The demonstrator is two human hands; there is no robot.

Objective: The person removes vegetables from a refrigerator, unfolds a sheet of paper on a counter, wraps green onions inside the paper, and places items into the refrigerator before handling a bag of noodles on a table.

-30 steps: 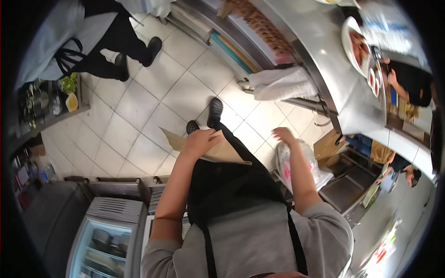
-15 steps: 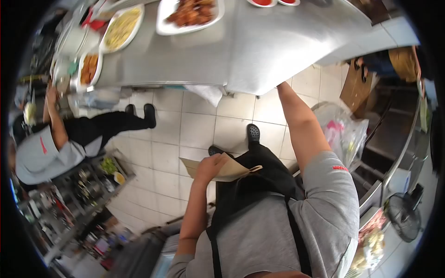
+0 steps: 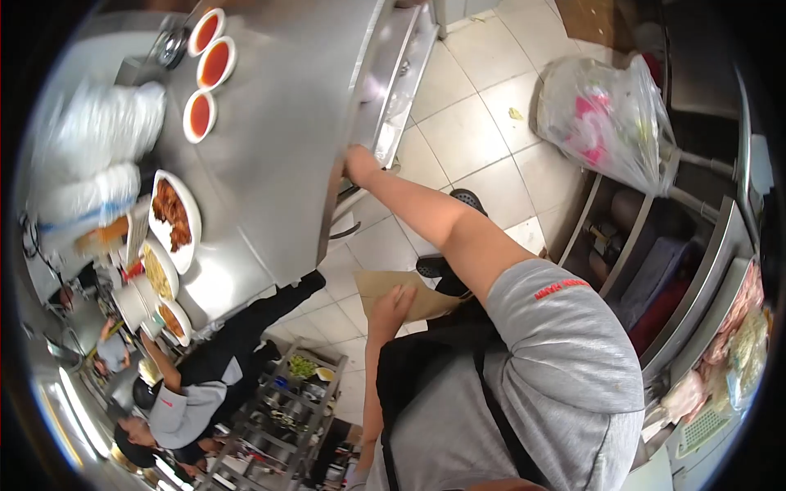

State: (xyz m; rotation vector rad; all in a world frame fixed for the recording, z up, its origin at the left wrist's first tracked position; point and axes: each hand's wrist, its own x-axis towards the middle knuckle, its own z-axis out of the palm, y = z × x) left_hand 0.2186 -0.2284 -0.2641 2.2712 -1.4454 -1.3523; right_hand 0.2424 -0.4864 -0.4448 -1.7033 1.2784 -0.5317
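Note:
My left hand (image 3: 391,309) is closed on a flat brown paper bag (image 3: 422,301), held low in front of my apron. My right arm stretches forward to the edge of the steel table (image 3: 278,106). Beside a metal under-table shelf (image 3: 385,98), my right hand (image 3: 360,166) reaches in at that edge. Its fingers are hidden by the tabletop, so what they touch does not show.
On the table stand several bowls of red sauce (image 3: 215,65) and a dish of browned meat (image 3: 173,217). A co-worker (image 3: 192,401) is at the lower left, near a rack of ingredient containers (image 3: 286,409). A plastic bag (image 3: 602,123) hangs at right beside metal shelving (image 3: 655,270).
My view has turned right, and the table now runs along the left. My right hand is still at the table edge, with the under-table shelf now in view. My left hand keeps the paper bag.

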